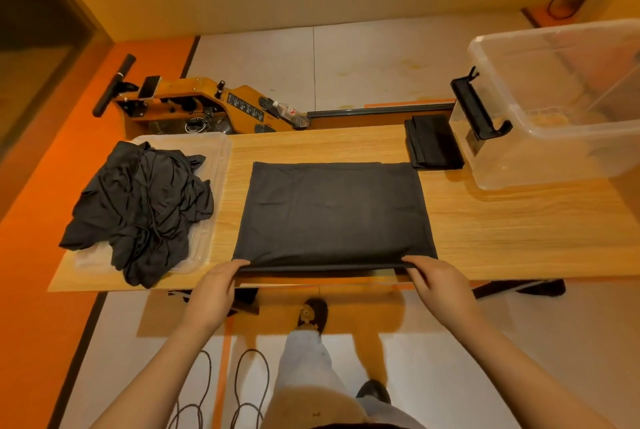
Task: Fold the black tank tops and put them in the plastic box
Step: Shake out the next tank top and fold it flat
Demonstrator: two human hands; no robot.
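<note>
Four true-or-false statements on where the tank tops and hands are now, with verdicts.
1. The left hand and right hand both grip the near edge of the spread tank top. True.
2. The folded top lies inside the plastic box. False: it lies on the table beside the box.
3. The crumpled pile sits on a clear tray at the left. True.
4. The right hand rests on the crumpled pile. False: it grips the spread tank top.

**Wooden table and its load**

The light wooden table (502,227) carries a flat black tank top (332,214), spread from its centre to the 6 o'clock edge. At 9 o'clock sits a shallow clear tray (221,151) heaped with crumpled black tops (145,207). At 1 o'clock lies a folded black stack (433,143), just beside the clear plastic box (554,151) at 2 o'clock.
</note>
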